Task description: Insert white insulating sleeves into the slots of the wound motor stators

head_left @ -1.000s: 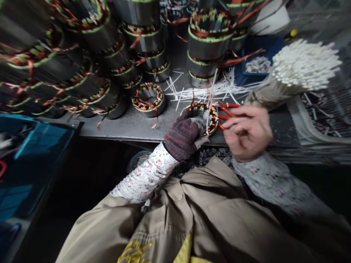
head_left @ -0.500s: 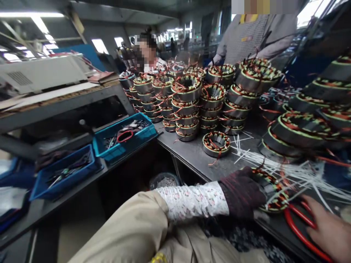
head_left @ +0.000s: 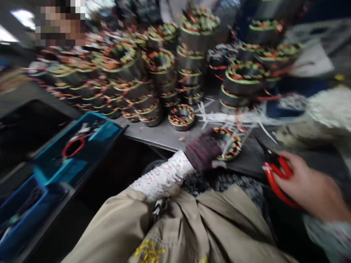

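My left hand, in a dark maroon glove with bare fingertips, grips the left rim of a motor stator. This ring of copper windings with a pale green edge lies near the table's front edge, a white strip across its opening. To its right, my bare right hand is closed round the red handles of scissors. Their dark pointed blades aim up and left, apart from the stator. Another single stator lies just behind my left hand. White tie strips are strewn behind the held stator.
Tall stacks of stators fill the back and left of the table; more stacks stand right. A teal bin and a blue bin hold tools at left. A white bundle lies far right. A person is behind the stacks.
My view has swung right and down. The scissors and my right hand have drawn away from the stator, and the blades now show. My left hand remains on its rim.
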A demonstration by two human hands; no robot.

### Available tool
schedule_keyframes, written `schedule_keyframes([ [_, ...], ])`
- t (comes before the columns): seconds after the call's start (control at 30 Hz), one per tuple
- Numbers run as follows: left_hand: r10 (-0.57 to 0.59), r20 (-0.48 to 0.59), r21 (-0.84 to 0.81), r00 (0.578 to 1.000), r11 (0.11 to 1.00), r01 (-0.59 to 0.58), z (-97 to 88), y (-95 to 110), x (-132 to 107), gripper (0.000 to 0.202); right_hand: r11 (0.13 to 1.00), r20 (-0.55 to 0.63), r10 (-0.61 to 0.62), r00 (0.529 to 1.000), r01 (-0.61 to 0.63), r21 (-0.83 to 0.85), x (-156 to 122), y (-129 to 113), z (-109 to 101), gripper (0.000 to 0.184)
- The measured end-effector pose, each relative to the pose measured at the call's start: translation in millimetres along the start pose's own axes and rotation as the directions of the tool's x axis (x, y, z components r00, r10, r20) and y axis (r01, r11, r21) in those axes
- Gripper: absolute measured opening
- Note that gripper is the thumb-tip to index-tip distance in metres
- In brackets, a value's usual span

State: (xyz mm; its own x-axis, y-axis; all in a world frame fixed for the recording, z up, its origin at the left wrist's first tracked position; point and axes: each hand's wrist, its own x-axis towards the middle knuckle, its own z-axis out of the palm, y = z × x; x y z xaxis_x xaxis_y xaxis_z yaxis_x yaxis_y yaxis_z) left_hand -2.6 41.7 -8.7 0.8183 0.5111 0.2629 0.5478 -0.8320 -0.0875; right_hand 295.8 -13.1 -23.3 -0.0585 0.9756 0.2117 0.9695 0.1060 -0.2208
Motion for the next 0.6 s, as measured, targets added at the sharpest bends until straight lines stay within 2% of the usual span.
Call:
schedule_keyframes([
  [0.03, -0.007, -0.011, -0.02, 1.0, 1.0, 0.007, 1.8, 0, 0, 0.055, 0.998, 0.091, 0.034, 0.995, -0.038, 0.042, 2, -3, -3, 0.041],
  [0.07, -0.009, -0.023, -0.033, 1.0, 0.999, 0.008, 3.2, -1, 0, 0.056, 0.995, 0.127, 0.034, 0.991, -0.045, 0.086, 6, -5, -5, 0.044],
  [0.17, -0.012, -0.051, -0.021, 0.999, 1.0, 0.011, 4.2, -4, 0, 0.055, 0.99, 0.068, -0.083, 0.994, 0.074, 0.124, 15, -8, -1, 0.046],
  [0.27, 0.029, -0.099, -0.012, 0.995, 0.999, -0.03, 2.7, -5, -1, 0.053, 0.982, 0.014, -0.173, 0.985, 0.172, 0.08, 20, -11, 6, 0.048],
  [0.43, 0.031, -0.113, -0.003, 0.993, 0.999, -0.032, 4.2, -6, -2, 0.052, 0.982, 0.044, -0.188, 0.981, 0.188, 0.004, 41, -26, 14, 0.054],
  [0.6, 0.029, -0.096, -0.014, 0.995, 0.999, -0.031, 4.4, -6, -2, 0.054, 0.981, 0.065, -0.19, 0.98, 0.193, -0.036, 46, -24, 9, 0.044],
])
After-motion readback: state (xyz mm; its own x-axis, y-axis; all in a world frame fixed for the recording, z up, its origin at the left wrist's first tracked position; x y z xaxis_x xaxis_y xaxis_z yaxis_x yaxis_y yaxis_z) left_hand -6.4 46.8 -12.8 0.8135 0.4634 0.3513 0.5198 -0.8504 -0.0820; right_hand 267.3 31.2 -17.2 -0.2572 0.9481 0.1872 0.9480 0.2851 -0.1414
